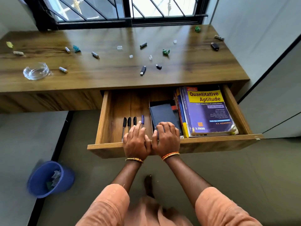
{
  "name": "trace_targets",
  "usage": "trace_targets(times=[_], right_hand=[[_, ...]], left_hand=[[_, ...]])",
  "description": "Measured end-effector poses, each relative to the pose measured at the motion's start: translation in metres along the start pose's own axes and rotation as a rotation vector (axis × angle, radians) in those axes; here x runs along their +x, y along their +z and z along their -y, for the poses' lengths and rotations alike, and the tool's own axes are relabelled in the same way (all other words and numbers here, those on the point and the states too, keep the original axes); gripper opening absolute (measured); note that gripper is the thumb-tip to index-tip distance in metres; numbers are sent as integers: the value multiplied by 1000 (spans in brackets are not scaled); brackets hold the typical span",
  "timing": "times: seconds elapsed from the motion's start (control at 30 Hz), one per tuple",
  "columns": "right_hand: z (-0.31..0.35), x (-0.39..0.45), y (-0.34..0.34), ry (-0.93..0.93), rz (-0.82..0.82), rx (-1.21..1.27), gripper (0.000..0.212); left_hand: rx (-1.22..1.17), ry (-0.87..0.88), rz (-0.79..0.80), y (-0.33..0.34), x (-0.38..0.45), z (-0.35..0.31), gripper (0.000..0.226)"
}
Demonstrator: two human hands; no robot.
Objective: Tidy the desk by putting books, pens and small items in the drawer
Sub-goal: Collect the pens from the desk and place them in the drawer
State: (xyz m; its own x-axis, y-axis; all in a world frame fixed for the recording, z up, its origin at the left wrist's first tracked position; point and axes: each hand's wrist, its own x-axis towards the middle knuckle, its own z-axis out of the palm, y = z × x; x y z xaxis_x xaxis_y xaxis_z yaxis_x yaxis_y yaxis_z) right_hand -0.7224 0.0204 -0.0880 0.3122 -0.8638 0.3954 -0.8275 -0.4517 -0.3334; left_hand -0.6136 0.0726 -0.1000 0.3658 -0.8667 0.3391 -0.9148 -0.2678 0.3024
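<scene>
Books and four pens lie in the open wooden drawer at centre frame; left hand flat-fingered on pens, right hand curled over dark blue notebook; batteries and USB sticks remain on the brown wooden surface above.

The wooden drawer stands pulled open at the centre of the frame; at its right end lies a stack of books topped by a purple and yellow "Quantitative Aptitude" book, with a dark blue notebook lying flat just left of the stack. Toward the drawer's lower left, three black-capped pens and one blue-capped pen lie side by side. On the surface above, batteries, a black USB stick, small clear pieces and crumpled green scraps lie scattered well apart.
</scene>
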Motion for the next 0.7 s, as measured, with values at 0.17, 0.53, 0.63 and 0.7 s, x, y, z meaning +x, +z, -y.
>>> trace_targets(times=[0.17,0.53,0.63,0.7], right_hand=[[-4,49,21,-6,2,-1,29],[-20,150,51,-161,116,48,60],[-34,169,53,-212,181,-38,75],[-43,183,55,-206,215,-83,80]], left_hand=[[-10,3,17,14,50,6,43],[-32,194,12,46,162,33,57],[23,261,74,52,187,41,74],[64,306,102,55,201,45,83]])
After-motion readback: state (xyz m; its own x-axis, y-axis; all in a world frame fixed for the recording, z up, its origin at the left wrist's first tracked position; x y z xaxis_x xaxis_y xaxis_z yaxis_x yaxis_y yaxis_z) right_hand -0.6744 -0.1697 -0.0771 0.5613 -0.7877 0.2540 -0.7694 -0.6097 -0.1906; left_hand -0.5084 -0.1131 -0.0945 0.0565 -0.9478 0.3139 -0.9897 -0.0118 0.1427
